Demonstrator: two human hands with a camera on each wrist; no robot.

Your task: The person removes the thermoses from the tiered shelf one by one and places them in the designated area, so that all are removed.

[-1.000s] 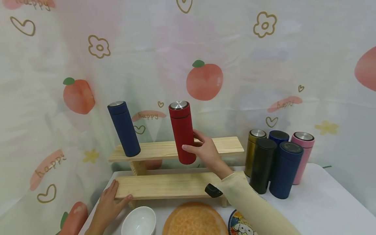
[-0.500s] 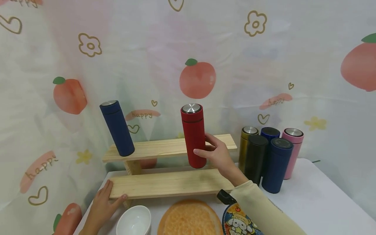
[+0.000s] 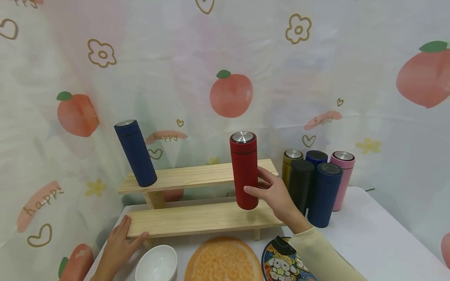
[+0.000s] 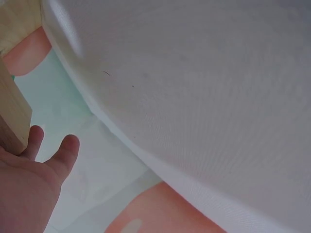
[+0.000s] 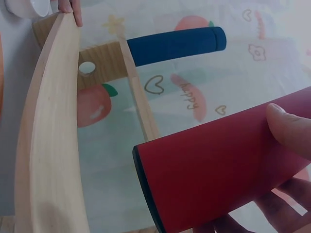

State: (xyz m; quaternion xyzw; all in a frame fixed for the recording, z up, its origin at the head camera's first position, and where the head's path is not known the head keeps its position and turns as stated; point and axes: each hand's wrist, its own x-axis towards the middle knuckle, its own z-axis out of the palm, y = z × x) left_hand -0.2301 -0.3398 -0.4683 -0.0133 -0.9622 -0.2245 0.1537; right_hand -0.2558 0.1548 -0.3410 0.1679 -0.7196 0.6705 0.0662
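In the head view my right hand (image 3: 277, 195) grips a red thermos bottle (image 3: 244, 168) near its base, thumb on the near side. The bottle has a steel-topped lid and overlaps the lower board of a two-tier wooden shelf (image 3: 197, 218). The right wrist view shows the bottle's dark base rim and red body (image 5: 218, 170), fingers wrapped beneath. My left hand (image 3: 117, 246) holds the left end of the lower board, fingers at its end and thumb along the front edge. A blue thermos bottle (image 3: 136, 154) stands on the upper board's left end.
Several bottles stand grouped at the right: gold (image 3: 286, 168), black (image 3: 300, 187), dark blue (image 3: 325, 195), shiny blue (image 3: 316, 157) and pink (image 3: 342, 175). In front of the shelf are a white bowl (image 3: 156, 263), an orange round mat (image 3: 224, 261) and a cartoon-printed round mat (image 3: 281, 265).
The red bottle in my right hand has moved right and down, from before the upper board to before the lower one. My left hand stays on the shelf; the head view has shifted slightly right.
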